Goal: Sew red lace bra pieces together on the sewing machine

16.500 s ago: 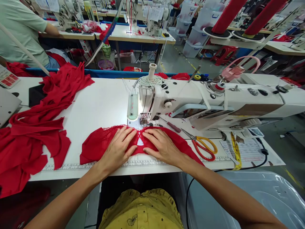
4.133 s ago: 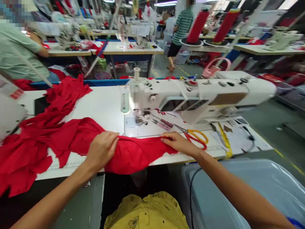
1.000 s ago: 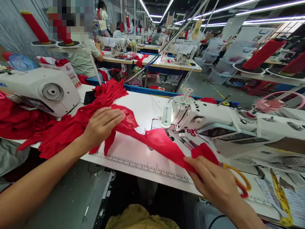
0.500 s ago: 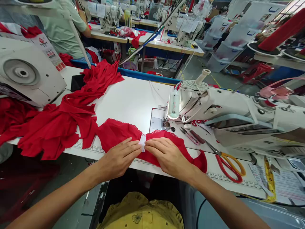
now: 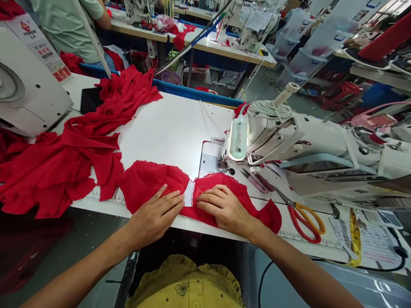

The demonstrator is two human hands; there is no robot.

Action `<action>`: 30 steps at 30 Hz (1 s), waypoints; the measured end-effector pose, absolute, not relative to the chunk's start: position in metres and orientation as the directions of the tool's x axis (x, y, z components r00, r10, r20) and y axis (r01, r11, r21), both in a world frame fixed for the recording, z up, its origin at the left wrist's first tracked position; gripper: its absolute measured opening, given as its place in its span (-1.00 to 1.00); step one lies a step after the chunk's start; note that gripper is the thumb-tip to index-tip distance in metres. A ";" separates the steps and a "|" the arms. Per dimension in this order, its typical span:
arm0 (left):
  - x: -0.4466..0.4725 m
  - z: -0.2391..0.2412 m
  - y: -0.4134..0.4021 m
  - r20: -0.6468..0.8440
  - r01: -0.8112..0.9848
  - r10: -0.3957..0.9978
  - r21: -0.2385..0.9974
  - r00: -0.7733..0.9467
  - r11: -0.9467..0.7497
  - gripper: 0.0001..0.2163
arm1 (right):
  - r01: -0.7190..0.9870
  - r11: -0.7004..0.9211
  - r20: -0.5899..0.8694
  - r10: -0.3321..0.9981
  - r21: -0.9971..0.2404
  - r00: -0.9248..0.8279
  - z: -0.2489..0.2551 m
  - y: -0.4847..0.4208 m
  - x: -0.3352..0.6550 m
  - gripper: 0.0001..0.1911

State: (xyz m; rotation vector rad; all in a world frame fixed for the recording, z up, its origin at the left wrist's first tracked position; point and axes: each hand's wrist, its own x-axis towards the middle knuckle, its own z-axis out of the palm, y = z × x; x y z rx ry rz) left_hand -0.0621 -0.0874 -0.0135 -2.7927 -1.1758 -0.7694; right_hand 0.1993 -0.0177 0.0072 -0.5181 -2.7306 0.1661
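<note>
A red bra piece [image 5: 150, 177] with scalloped lace edges lies along the front of the white sewing table [image 5: 170, 124]. At its middle, a small white fabric panel [image 5: 189, 194] joins the two red cups. My left hand [image 5: 157, 216] rests on the left cup with its fingers stretched out. On the right cup lies my right hand [image 5: 226, 209], its fingers slightly bent and pressing on the cloth. The white panel shows between my fingertips. Just behind the piece is the presser foot [image 5: 223, 163] of the sewing machine [image 5: 272, 137].
A heap of red cloth pieces [image 5: 80, 145] covers the table's left side. To the right lie thread snips [image 5: 253, 180], scissors with red and orange handles [image 5: 306, 218] and a yellow measuring tape [image 5: 355, 235]. A co-worker [image 5: 69, 34] sits beyond, at the left.
Both hands have moved slightly apart and down from the white panel, so more of it shows. The fingers of my right hand are more bent. My head view has shifted a little.
</note>
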 end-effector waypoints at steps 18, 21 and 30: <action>-0.097 0.008 -0.016 0.373 0.815 0.815 0.211 0.443 -0.540 -0.71 | 0.677 0.701 0.195 0.713 -0.226 -0.673 0.026 -0.056 0.260 -0.75; -0.056 0.021 -0.008 0.514 0.865 0.791 0.166 0.333 -0.473 -0.73 | 0.703 0.689 0.171 0.725 -0.177 -0.667 0.021 -0.071 0.242 -0.68; 0.000 -0.009 -0.016 0.380 0.845 0.789 0.035 0.482 -0.534 -0.62 | 0.500 0.795 0.000 0.533 -0.344 -0.846 0.038 -0.099 0.241 -0.63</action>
